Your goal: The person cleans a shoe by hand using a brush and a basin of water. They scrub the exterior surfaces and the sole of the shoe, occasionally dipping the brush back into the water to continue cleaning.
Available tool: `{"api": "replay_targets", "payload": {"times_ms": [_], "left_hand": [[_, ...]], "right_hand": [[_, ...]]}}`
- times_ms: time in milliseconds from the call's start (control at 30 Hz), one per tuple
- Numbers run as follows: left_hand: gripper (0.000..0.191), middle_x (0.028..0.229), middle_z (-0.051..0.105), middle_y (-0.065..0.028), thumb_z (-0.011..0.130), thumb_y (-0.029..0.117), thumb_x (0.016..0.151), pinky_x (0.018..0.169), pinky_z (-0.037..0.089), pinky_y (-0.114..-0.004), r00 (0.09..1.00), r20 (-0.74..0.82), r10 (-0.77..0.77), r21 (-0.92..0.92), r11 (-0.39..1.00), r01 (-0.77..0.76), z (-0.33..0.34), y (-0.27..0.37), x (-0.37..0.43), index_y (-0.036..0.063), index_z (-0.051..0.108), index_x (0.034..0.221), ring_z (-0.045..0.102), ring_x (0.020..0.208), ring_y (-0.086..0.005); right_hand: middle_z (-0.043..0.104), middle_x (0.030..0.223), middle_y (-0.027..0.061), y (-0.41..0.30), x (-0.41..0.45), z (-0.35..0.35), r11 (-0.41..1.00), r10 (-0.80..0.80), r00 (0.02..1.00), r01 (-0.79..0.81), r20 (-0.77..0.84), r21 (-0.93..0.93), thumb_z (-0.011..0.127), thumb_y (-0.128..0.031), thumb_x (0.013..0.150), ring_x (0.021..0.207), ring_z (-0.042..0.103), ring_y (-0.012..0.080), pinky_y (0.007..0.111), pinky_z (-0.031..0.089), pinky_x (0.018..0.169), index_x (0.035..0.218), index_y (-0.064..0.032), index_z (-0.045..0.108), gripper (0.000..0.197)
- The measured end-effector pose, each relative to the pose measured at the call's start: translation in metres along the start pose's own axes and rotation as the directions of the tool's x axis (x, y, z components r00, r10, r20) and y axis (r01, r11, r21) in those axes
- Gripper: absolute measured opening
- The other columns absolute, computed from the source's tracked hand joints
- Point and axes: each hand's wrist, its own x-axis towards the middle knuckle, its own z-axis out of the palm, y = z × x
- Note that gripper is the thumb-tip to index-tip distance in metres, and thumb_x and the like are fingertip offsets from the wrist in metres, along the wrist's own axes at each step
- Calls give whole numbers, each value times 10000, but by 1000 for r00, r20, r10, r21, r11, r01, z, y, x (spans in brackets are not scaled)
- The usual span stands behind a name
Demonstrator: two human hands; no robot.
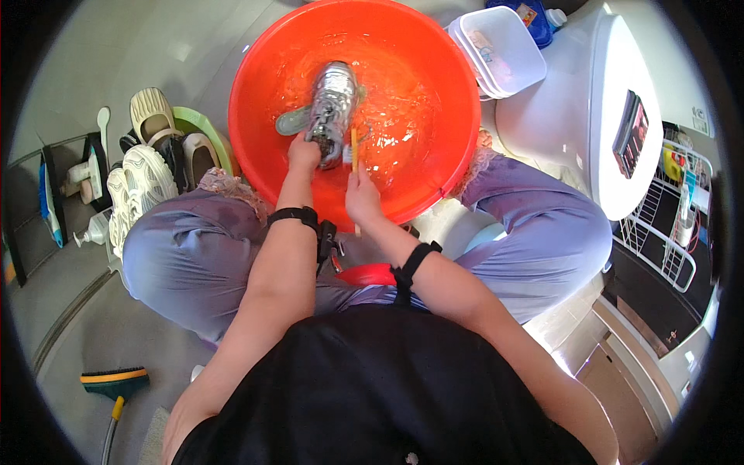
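A large orange-red plastic basin (256, 75) with water in it stands before me. My left hand (304, 152) grips the heel end of a silver sneaker (335, 96), whose toe points away from me over the water. Beside the heel, my right hand (361, 195) is closed on a yellow-handled brush (354, 145); its pale bristles face the shoe. A pale green insole (293, 120) lies in the water left of the sneaker. Part of the heel is hidden by my left fingers.
Left of the basin are cream sneakers (148, 174), other shoes and a green tub (200, 125). Nested white plastic containers (511, 58) and a white toilet (546, 128) stand at the right, with a phone (631, 133) on the lid. A floor brush (116, 381) is at lower left.
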Motion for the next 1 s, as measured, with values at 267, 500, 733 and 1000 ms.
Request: {"api": "replay_targets", "payload": {"times_ms": [267,500,733,1000], "left_hand": [[241,1029,663,-85,491,187,937,717,569,-402,859,489,-151,-578,681,449,23,107,-64,82,566,1140,665,844,-237],[240,1052,657,-86,454,182,946,772,547,-400,902,421,-92,-713,580,393,9,113,-67,76,576,1124,643,909,-233],[284,1133,618,-137,425,146,946,799,548,-399,886,463,8,-794,449,411,18,114,-83,28,543,1176,618,988,-291],[223,925,673,-93,590,125,854,586,551,-323,929,364,67,-509,850,138,12,161,-132,58,608,1067,663,751,-209]], "right_hand": [[600,1066,262,-64,103,-85,932,-205,979,197,6,-305,393,-328,938,929,600,435,507,476,836,1388,-192,375,470],[616,835,299,-98,-10,-116,863,-215,949,295,229,-410,430,-307,932,812,610,454,534,485,757,1382,-186,391,467],[630,955,263,-120,41,-118,836,-204,978,199,46,-511,392,-350,932,900,616,418,515,478,817,1372,-201,408,465],[542,1224,268,-70,68,-143,991,-39,992,54,-119,125,613,-481,805,1141,545,346,380,418,955,1400,-28,315,806]]}}
